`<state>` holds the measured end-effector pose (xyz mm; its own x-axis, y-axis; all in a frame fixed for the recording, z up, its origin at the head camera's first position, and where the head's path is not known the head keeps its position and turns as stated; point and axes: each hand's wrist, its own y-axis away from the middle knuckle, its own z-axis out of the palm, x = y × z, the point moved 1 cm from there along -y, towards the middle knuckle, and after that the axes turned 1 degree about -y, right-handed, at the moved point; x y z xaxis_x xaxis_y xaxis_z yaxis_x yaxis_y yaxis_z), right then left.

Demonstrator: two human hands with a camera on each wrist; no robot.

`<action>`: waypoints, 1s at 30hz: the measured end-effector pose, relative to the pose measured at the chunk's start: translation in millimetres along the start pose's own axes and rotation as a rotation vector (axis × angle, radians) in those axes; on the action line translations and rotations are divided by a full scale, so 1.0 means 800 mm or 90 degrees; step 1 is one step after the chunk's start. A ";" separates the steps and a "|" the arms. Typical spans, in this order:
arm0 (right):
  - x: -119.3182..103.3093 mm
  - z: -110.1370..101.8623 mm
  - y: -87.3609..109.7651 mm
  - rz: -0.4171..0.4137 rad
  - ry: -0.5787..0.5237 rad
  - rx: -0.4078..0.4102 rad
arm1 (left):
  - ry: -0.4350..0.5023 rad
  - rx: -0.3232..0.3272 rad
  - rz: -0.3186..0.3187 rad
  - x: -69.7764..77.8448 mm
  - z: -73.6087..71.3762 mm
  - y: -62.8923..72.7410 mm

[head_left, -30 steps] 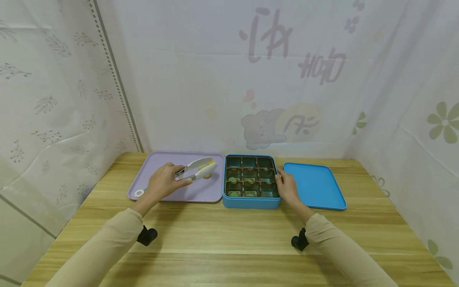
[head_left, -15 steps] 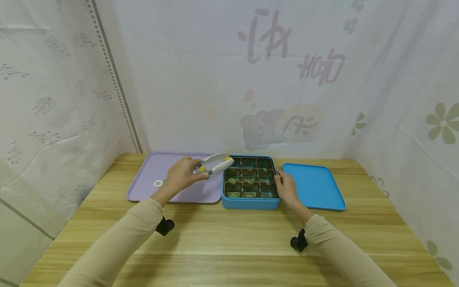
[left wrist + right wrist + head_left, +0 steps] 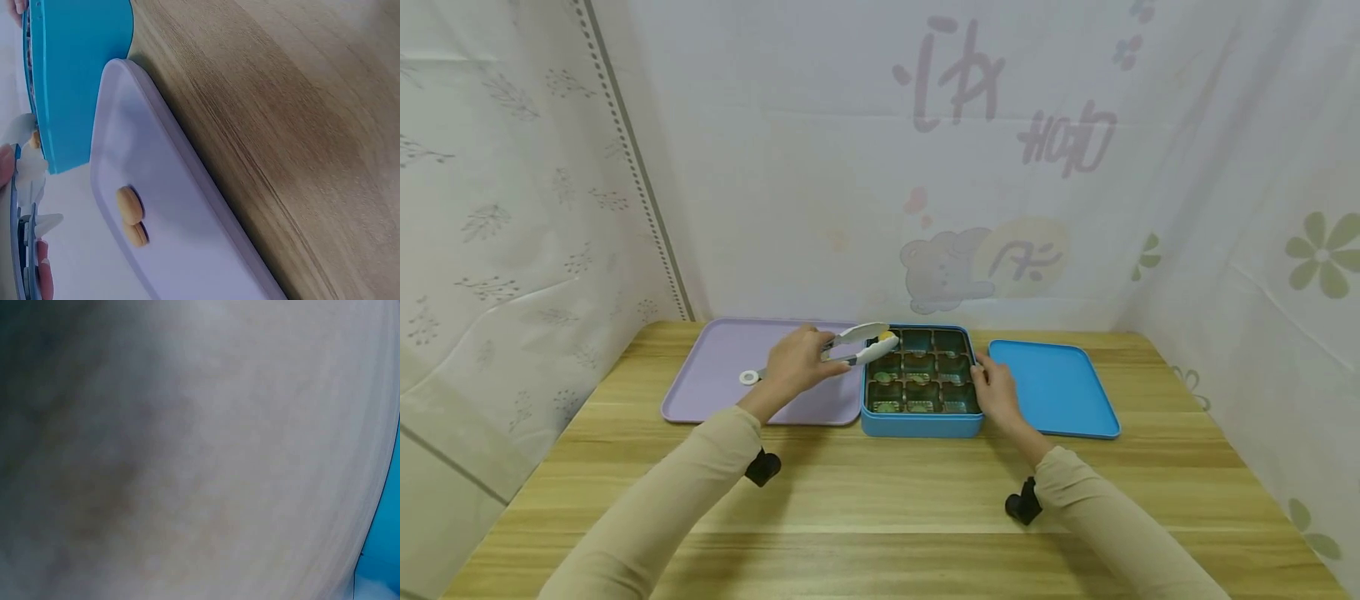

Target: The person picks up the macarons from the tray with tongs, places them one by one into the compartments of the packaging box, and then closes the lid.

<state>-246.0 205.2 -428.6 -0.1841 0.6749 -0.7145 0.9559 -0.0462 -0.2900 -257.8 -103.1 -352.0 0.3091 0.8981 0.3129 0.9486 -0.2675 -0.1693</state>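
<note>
In the head view my left hand grips a pair of tongs with white tips. Between those tips is a yellow macaron, held over the back left compartment of a blue box. The box has a dark divided insert, and green pieces lie in several of its compartments. My right hand holds the right wall of the box, thumb at the rim. Two more yellow macarons lie touching on the lilac tray in the left wrist view.
The tray stands directly left of the box. A flat blue lid lies to the box's right on the wooden table. A printed cloth hangs behind. A blurred close surface fills most of the right wrist view.
My left hand has carried the tongs and macaron rightward from above the tray to the box's back left compartment. The right hand has stayed on the box.
</note>
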 end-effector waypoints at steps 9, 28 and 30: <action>0.000 0.002 0.001 -0.004 0.004 0.008 | -0.042 -0.003 -0.019 0.009 0.002 -0.006; 0.002 0.001 0.000 0.010 0.006 -0.006 | -0.055 0.023 -0.019 0.013 0.011 -0.006; 0.002 0.001 0.000 0.008 0.007 -0.005 | -0.045 0.024 -0.019 0.011 0.011 -0.004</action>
<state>-246.8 205.4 -430.3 -0.1691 0.6827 -0.7108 0.9599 -0.0494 -0.2758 -258.4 -91.3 -357.0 0.2738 0.9282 0.2520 0.9536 -0.2278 -0.1971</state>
